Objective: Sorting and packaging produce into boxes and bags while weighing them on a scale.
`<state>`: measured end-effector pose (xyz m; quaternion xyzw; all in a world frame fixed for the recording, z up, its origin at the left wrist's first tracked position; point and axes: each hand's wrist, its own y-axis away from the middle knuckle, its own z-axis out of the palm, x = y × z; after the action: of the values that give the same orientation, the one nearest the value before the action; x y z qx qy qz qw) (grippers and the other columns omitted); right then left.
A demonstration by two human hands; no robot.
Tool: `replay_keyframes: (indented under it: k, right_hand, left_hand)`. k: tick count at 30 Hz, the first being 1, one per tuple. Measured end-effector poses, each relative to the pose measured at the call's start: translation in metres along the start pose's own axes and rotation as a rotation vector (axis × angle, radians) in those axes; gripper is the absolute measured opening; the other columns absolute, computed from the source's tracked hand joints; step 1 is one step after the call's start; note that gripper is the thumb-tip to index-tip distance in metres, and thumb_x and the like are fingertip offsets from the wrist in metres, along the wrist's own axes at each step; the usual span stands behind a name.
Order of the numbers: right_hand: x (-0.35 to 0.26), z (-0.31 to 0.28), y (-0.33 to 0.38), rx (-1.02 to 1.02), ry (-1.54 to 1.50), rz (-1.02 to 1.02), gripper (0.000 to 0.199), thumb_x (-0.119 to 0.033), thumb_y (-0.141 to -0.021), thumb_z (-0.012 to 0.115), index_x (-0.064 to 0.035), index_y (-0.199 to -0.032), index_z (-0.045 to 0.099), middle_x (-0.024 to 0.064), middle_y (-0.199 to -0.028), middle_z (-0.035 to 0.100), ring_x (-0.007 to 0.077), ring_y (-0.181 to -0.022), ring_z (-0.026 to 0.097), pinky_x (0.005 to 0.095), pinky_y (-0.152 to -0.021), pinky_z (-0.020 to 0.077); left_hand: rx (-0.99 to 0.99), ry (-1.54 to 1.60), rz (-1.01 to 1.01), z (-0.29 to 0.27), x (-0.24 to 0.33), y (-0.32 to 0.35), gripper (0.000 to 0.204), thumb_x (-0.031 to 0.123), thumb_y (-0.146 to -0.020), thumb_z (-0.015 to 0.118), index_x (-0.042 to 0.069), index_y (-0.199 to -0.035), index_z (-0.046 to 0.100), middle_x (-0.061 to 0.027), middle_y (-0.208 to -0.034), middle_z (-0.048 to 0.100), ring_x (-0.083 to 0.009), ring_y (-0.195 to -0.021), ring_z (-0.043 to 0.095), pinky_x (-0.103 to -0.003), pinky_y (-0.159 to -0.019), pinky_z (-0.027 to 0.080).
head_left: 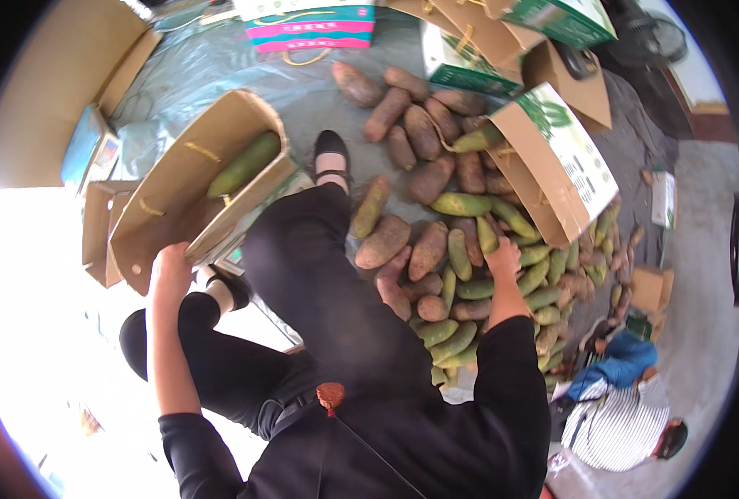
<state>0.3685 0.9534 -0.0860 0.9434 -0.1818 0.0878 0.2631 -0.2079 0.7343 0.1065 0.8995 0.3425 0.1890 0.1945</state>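
Beneath me a crumpled grey-blue plastic sheet (195, 71) covers the ground, and bare grey floor (706, 241) shows at the far right. A person in a striped shirt and blue trousers (619, 428) is at the lower right, and a black round fan (660, 37) stands at the upper right.

At my left, a tall open brown cardboard box (166, 183) with yellow cord loops leans at a slant; one long green vegetable (245, 164) lies inside it. Another carton, white and green outside, brown inside (565, 145), lies tipped over on my right, its mouth facing the heap, a green vegetable at its opening. A pink and turquoise box with a yellow handle (311, 32) sits at the top.

The fingers of my left hand (171, 270) are curled on the near rim of the tall box. Those of my right hand (505, 259) pinch an upright, plump green vegetable (487, 235) above the spread of brown and green oblong vegetables (461, 287) on the sheet.
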Motion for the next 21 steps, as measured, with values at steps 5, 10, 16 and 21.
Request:
replay_keyframes:
  k: [5, 10, 16, 21]
  right_hand:
    - [-0.02, 0.017, 0.012, 0.089, 0.006, 0.024, 0.067, -0.024, -0.067, 0.077, -0.0168, -0.125, 0.045, 0.0081, -0.128, 0.048, 0.027, -0.121, 0.044, 0.0492, -0.093, 0.0446]
    - [-0.011, 0.034, -0.007, -0.15, -0.188, 0.142, 0.096, -0.022, -0.057, 0.084, -0.0038, -0.135, 0.03, 0.0156, -0.134, 0.044, 0.0308, -0.123, 0.044, 0.0398, -0.101, 0.041]
    - [-0.012, 0.077, -0.004, 0.053, -0.461, 0.118, 0.089, -0.018, -0.055, 0.085, -0.0023, -0.127, 0.035, 0.0196, -0.123, 0.052, 0.036, -0.114, 0.052, 0.0423, -0.096, 0.0452]
    - [-0.017, 0.056, 0.002, 0.148, -0.697, -0.237, 0.078, -0.005, -0.055, 0.082, -0.001, -0.12, 0.04, 0.0166, -0.114, 0.053, 0.0349, -0.103, 0.055, 0.04, -0.089, 0.0454]
  left_hand:
    - [0.018, -0.063, 0.03, -0.002, 0.0, 0.005, 0.019, 0.0, -0.077, 0.054, 0.002, -0.093, 0.065, -0.023, -0.083, 0.062, -0.0393, -0.085, 0.06, -0.042, -0.075, 0.047]
    - [0.062, -0.02, 0.015, -0.002, -0.004, 0.011, 0.029, -0.008, -0.069, 0.053, 0.004, -0.091, 0.067, -0.0207, -0.084, 0.064, -0.0371, -0.088, 0.061, -0.041, -0.081, 0.048]
    - [0.105, -0.072, 0.111, 0.005, -0.01, 0.01, 0.024, -0.004, -0.067, 0.057, 0.005, -0.087, 0.068, -0.0166, -0.081, 0.065, -0.0332, -0.083, 0.064, -0.039, -0.076, 0.051]
    - [0.08, -0.069, 0.098, 0.011, -0.01, 0.007, 0.017, -0.002, -0.068, 0.057, 0.005, -0.08, 0.066, -0.0158, -0.078, 0.065, -0.0325, -0.08, 0.064, -0.04, -0.073, 0.052]
